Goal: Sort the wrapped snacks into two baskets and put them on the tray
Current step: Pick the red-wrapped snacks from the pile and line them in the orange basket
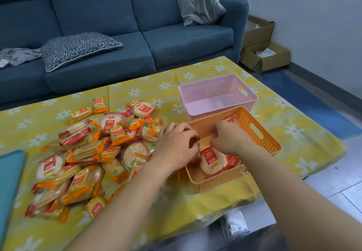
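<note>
A big pile of wrapped snacks (88, 152), round rice crackers in red wrappers and squarish ones in orange wrappers, lies on the yellow flowered tablecloth. The orange basket (260, 133) holds a few red-wrapped round crackers (212, 162). The pink basket (217, 93) behind it has nothing in it. My left hand (176, 144) is at the orange basket's left rim, with its fingers curled round something red, blurred. My right hand (229, 139) is inside the orange basket with bent fingers. I cannot see whether it holds anything. A teal tray (9, 182) shows at the left edge.
A blue sofa (137, 35) with cushions stands just behind the table. Open cardboard boxes (264, 54) sit on the floor at the right. The table's near edge runs just below the orange basket, with my shoe (235, 223) beneath it.
</note>
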The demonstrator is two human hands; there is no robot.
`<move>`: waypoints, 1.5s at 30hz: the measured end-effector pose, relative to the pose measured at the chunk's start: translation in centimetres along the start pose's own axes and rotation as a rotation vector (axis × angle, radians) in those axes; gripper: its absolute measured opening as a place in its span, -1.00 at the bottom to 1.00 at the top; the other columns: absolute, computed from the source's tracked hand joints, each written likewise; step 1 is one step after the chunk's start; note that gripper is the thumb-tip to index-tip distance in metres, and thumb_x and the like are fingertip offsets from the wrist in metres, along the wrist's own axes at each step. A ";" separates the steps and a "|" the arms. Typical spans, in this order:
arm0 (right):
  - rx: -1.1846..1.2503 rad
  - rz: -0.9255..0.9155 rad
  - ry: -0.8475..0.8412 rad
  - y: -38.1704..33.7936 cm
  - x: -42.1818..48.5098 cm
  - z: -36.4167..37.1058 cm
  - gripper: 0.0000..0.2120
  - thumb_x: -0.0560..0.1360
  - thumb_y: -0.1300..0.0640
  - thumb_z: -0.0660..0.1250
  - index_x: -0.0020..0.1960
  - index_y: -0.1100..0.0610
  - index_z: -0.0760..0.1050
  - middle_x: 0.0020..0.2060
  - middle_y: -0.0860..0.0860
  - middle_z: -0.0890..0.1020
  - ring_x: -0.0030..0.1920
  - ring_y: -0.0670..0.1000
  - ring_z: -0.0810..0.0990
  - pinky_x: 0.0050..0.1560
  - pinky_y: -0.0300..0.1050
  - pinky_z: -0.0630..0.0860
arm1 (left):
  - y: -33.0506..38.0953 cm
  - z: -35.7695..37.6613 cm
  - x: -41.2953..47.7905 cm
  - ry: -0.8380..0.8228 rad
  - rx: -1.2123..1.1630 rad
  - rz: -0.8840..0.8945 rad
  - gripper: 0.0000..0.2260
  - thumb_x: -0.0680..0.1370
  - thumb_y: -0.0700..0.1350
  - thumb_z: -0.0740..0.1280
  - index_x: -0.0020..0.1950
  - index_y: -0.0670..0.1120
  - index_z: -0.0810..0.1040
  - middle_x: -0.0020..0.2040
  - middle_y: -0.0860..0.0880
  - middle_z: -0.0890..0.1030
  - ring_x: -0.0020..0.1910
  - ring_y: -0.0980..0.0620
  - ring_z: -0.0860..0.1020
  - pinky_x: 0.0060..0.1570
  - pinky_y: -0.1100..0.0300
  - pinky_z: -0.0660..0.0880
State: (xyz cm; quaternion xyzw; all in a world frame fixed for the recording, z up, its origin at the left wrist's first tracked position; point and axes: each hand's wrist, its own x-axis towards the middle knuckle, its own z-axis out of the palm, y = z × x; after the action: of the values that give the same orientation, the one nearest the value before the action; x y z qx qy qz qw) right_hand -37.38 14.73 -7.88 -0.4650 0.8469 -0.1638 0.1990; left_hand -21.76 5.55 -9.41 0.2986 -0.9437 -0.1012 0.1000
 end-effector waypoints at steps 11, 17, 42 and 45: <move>-0.058 0.002 -0.190 1.4 -0.9 -2.6 -0.82 0.42 0.23 0.38 0.00 0.05 0.57 -0.10 -0.01 0.63 -0.16 -0.02 0.58 -0.18 -0.09 0.56 | -0.5 0.3 -0.2 0.033 -0.080 -0.022 -0.79 0.52 0.16 0.28 0.10 0.20 0.60 0.16 0.21 0.50 0.22 0.06 0.36 0.15 0.07 0.33; 0.113 -0.170 0.023 0.5 -1.0 -3.5 -0.65 0.36 0.44 0.22 -0.20 -0.01 0.56 -0.23 -0.09 0.60 -0.23 -0.01 0.57 -0.33 -0.21 0.40 | -0.3 0.3 -0.1 0.048 -0.087 -0.048 -0.74 0.50 0.16 0.30 0.17 0.18 0.57 0.18 0.18 0.51 0.24 0.03 0.37 0.24 0.03 0.30; 0.046 0.267 0.154 3.7 1.0 1.1 -0.19 0.36 -0.35 0.43 0.38 0.15 0.29 0.23 0.12 0.42 0.14 0.18 0.54 -0.06 0.02 0.52 | 1.7 1.1 0.0 0.059 -0.040 -0.058 -0.78 0.45 0.23 0.32 0.06 0.25 0.47 0.20 0.20 0.43 0.25 0.02 0.35 0.23 -0.07 0.23; 0.096 0.302 0.200 4.0 2.0 1.7 -0.12 0.36 -0.36 0.44 0.41 0.19 0.24 0.30 0.18 0.38 0.21 0.24 0.52 -0.02 0.05 0.48 | 1.7 1.1 0.1 0.050 -0.035 -0.070 -0.79 0.46 0.23 0.33 0.04 0.25 0.46 0.20 0.19 0.43 0.25 0.01 0.35 0.24 -0.08 0.23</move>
State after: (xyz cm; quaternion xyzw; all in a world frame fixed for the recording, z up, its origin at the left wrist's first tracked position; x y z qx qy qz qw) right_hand -40.43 14.89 -11.53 -0.3042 0.9138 -0.2179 0.1580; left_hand -23.04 7.00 -10.02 0.3319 -0.9281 -0.1136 0.1250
